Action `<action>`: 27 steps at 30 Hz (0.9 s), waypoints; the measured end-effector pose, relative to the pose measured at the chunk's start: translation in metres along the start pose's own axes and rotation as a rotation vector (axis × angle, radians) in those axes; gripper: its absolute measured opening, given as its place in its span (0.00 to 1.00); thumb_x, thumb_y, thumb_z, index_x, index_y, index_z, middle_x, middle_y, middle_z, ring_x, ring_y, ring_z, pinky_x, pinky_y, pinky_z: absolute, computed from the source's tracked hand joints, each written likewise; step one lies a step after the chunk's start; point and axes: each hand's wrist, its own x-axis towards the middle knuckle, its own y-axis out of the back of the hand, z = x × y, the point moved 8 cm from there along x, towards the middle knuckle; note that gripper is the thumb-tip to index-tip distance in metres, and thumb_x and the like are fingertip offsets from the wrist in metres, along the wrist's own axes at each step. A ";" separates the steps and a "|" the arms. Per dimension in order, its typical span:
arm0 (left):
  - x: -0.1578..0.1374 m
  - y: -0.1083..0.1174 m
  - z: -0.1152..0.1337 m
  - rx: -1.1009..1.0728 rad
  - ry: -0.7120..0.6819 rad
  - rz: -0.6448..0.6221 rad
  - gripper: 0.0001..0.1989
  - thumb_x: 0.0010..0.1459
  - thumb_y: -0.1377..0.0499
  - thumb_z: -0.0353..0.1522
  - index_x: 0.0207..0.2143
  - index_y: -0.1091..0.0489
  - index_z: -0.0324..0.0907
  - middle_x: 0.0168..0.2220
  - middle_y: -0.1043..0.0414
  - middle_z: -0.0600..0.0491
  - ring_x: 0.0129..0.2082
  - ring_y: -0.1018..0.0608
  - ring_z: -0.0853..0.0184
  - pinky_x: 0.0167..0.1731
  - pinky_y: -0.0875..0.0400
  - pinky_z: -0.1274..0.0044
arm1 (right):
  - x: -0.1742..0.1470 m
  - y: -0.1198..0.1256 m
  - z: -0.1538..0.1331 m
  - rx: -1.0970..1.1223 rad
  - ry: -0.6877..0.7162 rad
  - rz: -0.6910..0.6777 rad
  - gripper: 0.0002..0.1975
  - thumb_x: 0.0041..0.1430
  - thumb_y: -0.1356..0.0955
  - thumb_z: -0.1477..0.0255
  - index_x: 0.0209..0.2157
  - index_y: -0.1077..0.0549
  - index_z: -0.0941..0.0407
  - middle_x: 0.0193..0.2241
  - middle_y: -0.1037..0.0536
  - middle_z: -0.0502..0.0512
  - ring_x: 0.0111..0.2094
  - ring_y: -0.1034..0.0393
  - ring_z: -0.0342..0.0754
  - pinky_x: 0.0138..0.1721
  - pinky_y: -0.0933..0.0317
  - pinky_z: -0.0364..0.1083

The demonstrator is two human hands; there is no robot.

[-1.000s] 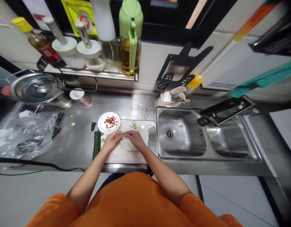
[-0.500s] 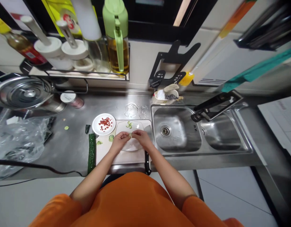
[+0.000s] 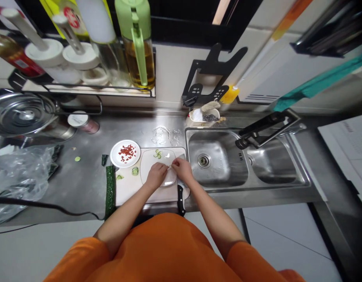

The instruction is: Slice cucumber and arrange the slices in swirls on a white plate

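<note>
Over a clear-edged white plate (image 3: 148, 172), my left hand (image 3: 158, 174) and my right hand (image 3: 181, 169) meet with closed fingertips. Between them they pinch a small pale piece (image 3: 169, 167), which looks like a cucumber slice and is mostly hidden. Green cucumber slices (image 3: 158, 153) lie fanned at the plate's far side. Under the plate is a white cutting board (image 3: 128, 192), with a few more cucumber slices (image 3: 135, 171) on its left. A knife (image 3: 181, 199) lies along the board's right side, handle toward me. A cucumber (image 3: 110, 188) rests along the left edge.
A white dish (image 3: 125, 153) of chopped red bits touches the board's far left corner. To the right is a double steel sink (image 3: 219, 156) with a black faucet (image 3: 257, 131). Plastic bags (image 3: 25, 176), a lidded pot (image 3: 25, 115) and a spice jar (image 3: 83, 122) stand left.
Both hands have shifted right over the plate, and my left hand has turned so its back shows more. The camera view has moved slightly, and the plate's contents look the same.
</note>
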 end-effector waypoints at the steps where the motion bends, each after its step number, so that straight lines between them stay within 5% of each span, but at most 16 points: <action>1: -0.001 -0.004 0.000 0.019 -0.012 -0.008 0.11 0.60 0.49 0.31 0.34 0.27 0.41 0.31 0.28 0.47 0.36 0.29 0.63 0.39 0.34 0.70 | 0.000 0.000 -0.001 -0.066 0.006 -0.006 0.06 0.51 0.35 0.72 0.30 0.26 0.54 0.27 0.25 0.50 0.32 0.35 0.45 0.32 0.47 0.43; 16: -0.007 -0.012 0.013 0.122 -0.110 -0.058 0.12 0.62 0.50 0.31 0.38 0.27 0.40 0.36 0.29 0.46 0.38 0.31 0.63 0.38 0.35 0.69 | -0.010 -0.010 -0.021 -0.562 0.215 0.004 0.12 0.64 0.41 0.69 0.38 0.28 0.55 0.39 0.26 0.58 0.45 0.43 0.53 0.38 0.51 0.47; 23: -0.018 -0.003 0.014 0.176 -0.080 -0.052 0.14 0.62 0.51 0.32 0.46 0.30 0.42 0.43 0.30 0.45 0.43 0.32 0.61 0.40 0.37 0.68 | -0.029 0.000 -0.006 -0.546 0.129 0.062 0.15 0.66 0.43 0.66 0.42 0.27 0.53 0.40 0.27 0.59 0.46 0.43 0.53 0.39 0.51 0.47; 27: -0.023 -0.002 0.014 0.197 -0.054 -0.089 0.15 0.62 0.51 0.33 0.49 0.32 0.42 0.47 0.31 0.44 0.47 0.34 0.59 0.43 0.38 0.67 | -0.048 -0.013 0.000 -0.569 0.119 -0.028 0.18 0.66 0.44 0.68 0.54 0.34 0.50 0.37 0.25 0.59 0.44 0.39 0.53 0.39 0.51 0.49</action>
